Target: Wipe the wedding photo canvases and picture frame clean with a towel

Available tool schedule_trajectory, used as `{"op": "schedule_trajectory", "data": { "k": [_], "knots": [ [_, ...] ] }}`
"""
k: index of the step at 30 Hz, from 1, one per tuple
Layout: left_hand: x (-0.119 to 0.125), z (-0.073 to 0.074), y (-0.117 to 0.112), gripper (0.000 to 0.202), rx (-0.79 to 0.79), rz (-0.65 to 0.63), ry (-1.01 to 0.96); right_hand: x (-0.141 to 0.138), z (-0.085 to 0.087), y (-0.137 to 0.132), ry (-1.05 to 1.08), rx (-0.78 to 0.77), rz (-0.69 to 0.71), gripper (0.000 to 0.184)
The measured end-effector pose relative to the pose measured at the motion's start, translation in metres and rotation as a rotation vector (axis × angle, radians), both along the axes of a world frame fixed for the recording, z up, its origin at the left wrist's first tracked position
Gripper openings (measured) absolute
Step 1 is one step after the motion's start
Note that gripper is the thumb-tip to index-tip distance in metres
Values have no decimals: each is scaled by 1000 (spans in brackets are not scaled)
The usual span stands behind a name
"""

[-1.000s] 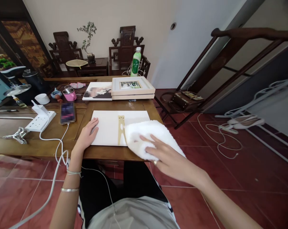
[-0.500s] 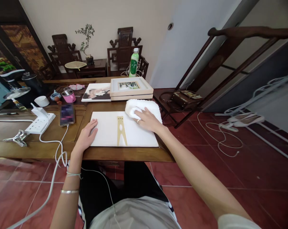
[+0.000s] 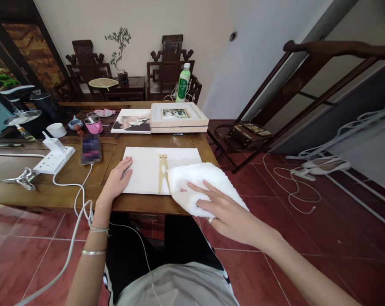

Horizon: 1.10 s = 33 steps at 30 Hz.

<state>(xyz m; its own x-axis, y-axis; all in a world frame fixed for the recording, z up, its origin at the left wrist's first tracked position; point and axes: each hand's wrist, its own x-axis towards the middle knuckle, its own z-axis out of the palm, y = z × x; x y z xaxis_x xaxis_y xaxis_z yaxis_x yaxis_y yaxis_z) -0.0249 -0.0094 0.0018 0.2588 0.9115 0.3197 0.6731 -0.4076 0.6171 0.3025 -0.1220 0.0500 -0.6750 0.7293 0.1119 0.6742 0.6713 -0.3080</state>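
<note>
A flat white panel [image 3: 144, 170] lies on the wooden table near its front edge. A tan, fork-shaped strip [image 3: 162, 163] like an easel leg, with small marks at its top, rests flat on the panel's middle. My left hand [image 3: 118, 178] lies on the panel's left edge, fingers stretched out. My right hand [image 3: 224, 210] grips a fluffy white cloth [image 3: 195, 176], with some fingers bent into it. The cloth covers the panel's right front corner and hangs past the table edge.
Behind the panel are stacked wooden picture frames [image 3: 179, 123], a photo print [image 3: 131, 122] and a green bottle [image 3: 183, 83]. To the left sit a phone [image 3: 91, 148], a power strip [image 3: 57, 161] with cables, and a pink mug [image 3: 93, 125]. A wooden chair [image 3: 294, 97] stands right.
My right hand has pulled the cloth from the panel's back right toward me, over the front right corner. The left hand stays on the panel's left edge. The view has shifted slightly.
</note>
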Motion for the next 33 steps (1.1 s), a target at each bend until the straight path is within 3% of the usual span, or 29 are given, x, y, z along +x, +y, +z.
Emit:
{"op": "schedule_trajectory", "data": {
  "k": [3,9,12,15,21,24,28,33],
  "knots": [
    [-1,-1,1,44,3,1,-3,6,-7,23,20,12,-42,40],
    [-2,-1,1,44,-12,5,5,6,-31,109,1,137,-176,35],
    [-2,0,1,44,-12,4,1,-2,-34,131,-35,165,-230,32],
    [-2,0,1,44,-12,5,-1,-12,-30,116,-59,156,-237,34],
    [-1,0,1,44,-14,7,1,-26,-17,27,-22,108,-128,43],
    [-1,0,1,44,-14,10,-5,-18,-12,9,-26,80,-54,44],
    [-1,0,0,45,-15,11,-7,1,-10,39,-34,71,41,39],
    [-2,-1,1,47,-16,5,0,9,-21,108,-10,135,-57,36]
  ]
}}
